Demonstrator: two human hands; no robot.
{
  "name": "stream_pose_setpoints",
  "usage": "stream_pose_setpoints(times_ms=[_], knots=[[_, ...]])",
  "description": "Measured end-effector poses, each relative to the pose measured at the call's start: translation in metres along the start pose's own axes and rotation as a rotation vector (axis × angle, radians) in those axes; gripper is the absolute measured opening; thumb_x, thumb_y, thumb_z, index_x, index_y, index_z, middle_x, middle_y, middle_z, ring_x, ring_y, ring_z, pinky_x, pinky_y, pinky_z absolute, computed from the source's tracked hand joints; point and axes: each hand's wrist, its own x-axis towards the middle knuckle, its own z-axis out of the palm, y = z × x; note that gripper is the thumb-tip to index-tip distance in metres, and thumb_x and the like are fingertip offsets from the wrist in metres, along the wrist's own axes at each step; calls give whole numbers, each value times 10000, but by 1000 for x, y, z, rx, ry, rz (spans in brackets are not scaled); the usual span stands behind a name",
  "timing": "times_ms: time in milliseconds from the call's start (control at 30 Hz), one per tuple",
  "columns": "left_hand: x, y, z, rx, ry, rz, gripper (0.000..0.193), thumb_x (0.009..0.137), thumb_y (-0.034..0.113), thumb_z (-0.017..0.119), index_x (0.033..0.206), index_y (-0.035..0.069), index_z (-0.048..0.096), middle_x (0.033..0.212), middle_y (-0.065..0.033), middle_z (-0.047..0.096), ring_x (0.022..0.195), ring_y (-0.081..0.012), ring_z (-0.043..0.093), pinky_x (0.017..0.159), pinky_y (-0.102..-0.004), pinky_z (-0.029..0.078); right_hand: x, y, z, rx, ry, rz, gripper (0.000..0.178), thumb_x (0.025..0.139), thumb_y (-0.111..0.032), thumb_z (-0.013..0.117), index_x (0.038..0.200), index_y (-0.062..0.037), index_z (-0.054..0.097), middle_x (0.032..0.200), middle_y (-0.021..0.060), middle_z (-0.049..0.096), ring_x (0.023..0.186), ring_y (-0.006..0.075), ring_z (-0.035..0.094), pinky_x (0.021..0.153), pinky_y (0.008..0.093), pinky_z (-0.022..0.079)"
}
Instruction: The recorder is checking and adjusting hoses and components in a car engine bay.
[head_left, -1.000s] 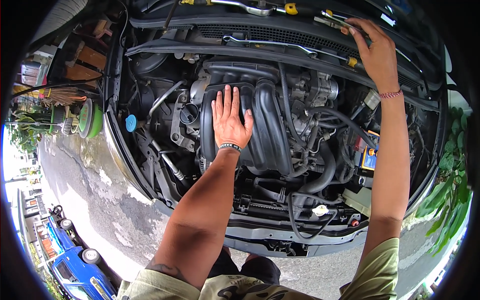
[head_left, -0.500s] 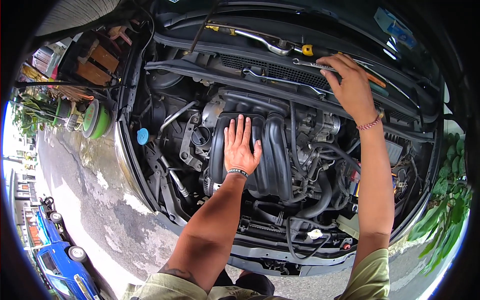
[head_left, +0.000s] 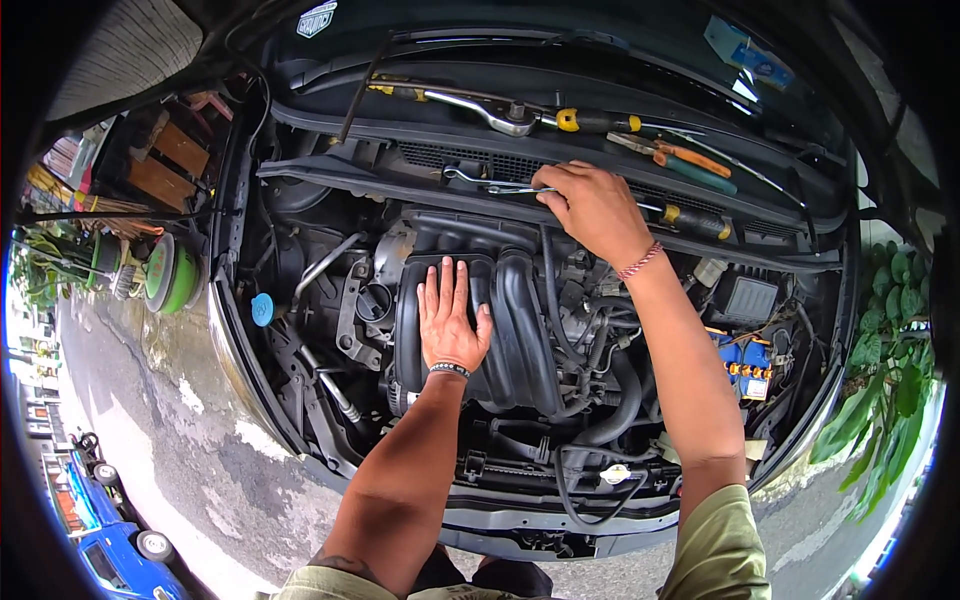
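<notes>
From the person's head, one wide fisheye view faces down, fairly near, over the engine bay (head_left: 522,335).

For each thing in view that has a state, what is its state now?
Left hand: open, flat on black intake manifold
Right hand: closed on a wrench
Oil filler cap: closed
Blue washer-fluid cap: closed
Ratchet: lying, not held
Pliers: lying, jaws unclear

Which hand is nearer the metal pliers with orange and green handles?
Right. In view, the right hand is below-left of the pliers; the left hand lies palm-down on the ribbed black plastic engine cover, farther away.
</notes>
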Motion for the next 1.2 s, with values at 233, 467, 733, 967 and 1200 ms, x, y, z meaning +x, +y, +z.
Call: stream_pose_setpoints(times_ms=[233,467,733,967,1200], knots=[[-2,2,1,13,-21,0,698,856,282,524,1490,56,338,1564,-149,279,1438,-379,238,1187,-502,181,-14,4,-15,-107,69,-62,174,895,-261,621,966,-112,678,907,30,700,910,234,662,771,385,529],[-3,-5,-4,18,-24,-8,721,847,278,523,1502,60,314,1572,-146,262,1439,-379,236,1189,-504,171,-64,101,-108,-458,501,375,243,897,-268,633,997,-47,652,923,152,686,872,351,656,809,437,518],[2,4,-2,-12,4,3,699,839,218,547,1487,55,338,1553,-155,295,1415,-392,277,1172,-517,206,-93,179,-163,-775,233,595,350,893,-303,642,1108,-27,638,1060,187,660,1062,361,620,904,448,491],[-2,-5,-7,-7,-31,-31,717,848,260,561,1496,64,323,1567,-146,270,1428,-389,257,1179,-507,195,40,32,-58,-10,257,73,178,913,-208,605,954,-59,694,944,95,678,905,297,634,840,396,484],[-4,3,0,-69,-49,-37,731,841,266,566,1508,104,313,1573,-130,261,1434,-376,253,1182,-509,188,182,-54,32,-128,-148,73,280,905,-253,588,941,-7,718,957,217,702,933,352,688,824,444,549]])
